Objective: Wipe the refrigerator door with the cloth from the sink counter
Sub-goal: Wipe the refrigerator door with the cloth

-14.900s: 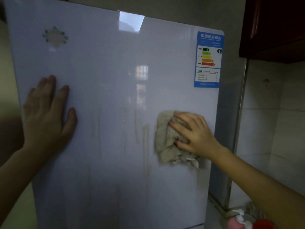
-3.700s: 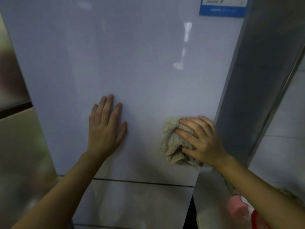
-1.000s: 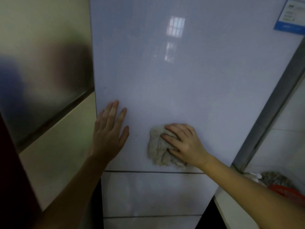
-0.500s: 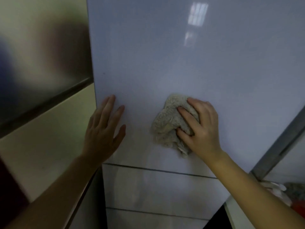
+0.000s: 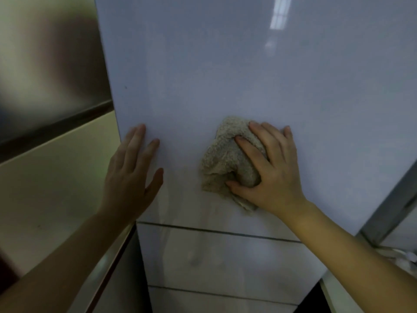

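The glossy white refrigerator door [image 5: 225,75] fills most of the head view. A bunched beige cloth [image 5: 222,159] lies against its lower part. My right hand [image 5: 273,175] presses the cloth to the door, with thumb and fingers curled round the bunch. My left hand [image 5: 130,175] lies flat on the door near its left edge, fingers straight, about a hand's width left of the cloth. Faint smears show on the door just below the cloth.
Below the door run a dark seam and a lower white fridge panel [image 5: 214,256]. A shiny beige and metallic surface [image 5: 56,177] stands close on the left. A grey metal strip [image 5: 388,213] and a counter corner [image 5: 401,256] are at the right.
Over the last second my right hand has slid the cloth up and to the right on the lower door. My left hand has stayed flat near the left edge.
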`<state>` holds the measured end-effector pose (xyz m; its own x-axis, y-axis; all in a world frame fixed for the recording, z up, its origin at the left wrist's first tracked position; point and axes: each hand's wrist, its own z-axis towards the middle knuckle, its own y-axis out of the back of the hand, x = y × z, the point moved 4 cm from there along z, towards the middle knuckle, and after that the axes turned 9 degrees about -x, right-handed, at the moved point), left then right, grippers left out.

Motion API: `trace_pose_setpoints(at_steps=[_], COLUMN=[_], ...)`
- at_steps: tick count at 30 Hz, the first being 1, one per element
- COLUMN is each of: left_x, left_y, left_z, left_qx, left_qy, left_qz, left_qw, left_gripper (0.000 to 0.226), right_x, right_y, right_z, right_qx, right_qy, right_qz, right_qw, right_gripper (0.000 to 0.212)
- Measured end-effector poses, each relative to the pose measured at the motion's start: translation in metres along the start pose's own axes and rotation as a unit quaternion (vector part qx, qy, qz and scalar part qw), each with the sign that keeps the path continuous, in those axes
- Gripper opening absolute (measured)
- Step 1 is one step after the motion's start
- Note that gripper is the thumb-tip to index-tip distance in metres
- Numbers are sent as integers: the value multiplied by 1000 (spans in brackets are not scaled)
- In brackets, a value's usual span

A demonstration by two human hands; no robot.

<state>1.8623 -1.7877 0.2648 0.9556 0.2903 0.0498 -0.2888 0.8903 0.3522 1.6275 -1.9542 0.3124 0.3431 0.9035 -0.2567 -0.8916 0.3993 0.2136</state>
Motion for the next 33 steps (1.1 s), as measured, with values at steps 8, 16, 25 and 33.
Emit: trace_pose_setpoints(at_steps=[8, 16, 25, 33], left_x=[8, 7, 7, 0], left_y=[-6, -4, -8, -25], left_z=[-6, -11, -14, -35], left_qx=[-4, -20, -59, -123], left_qy=[-11, -4, -14, -6], left_qz=[-14, -22, -16, -24], left_qw=[1000, 1000, 998, 992], left_gripper=[59, 60, 60, 58], right_x=[2, 14, 20, 25], right_y=[-6, -7, -6, -12], right_z=[-8, -12, -10, -21], right_qx=[3, 15, -17, -61], right_qy=[4, 24, 88, 165], right_qz=[-13, -34, -66, -77], right_qw=[1000, 999, 994, 981], right_gripper=[62, 54, 55, 38])
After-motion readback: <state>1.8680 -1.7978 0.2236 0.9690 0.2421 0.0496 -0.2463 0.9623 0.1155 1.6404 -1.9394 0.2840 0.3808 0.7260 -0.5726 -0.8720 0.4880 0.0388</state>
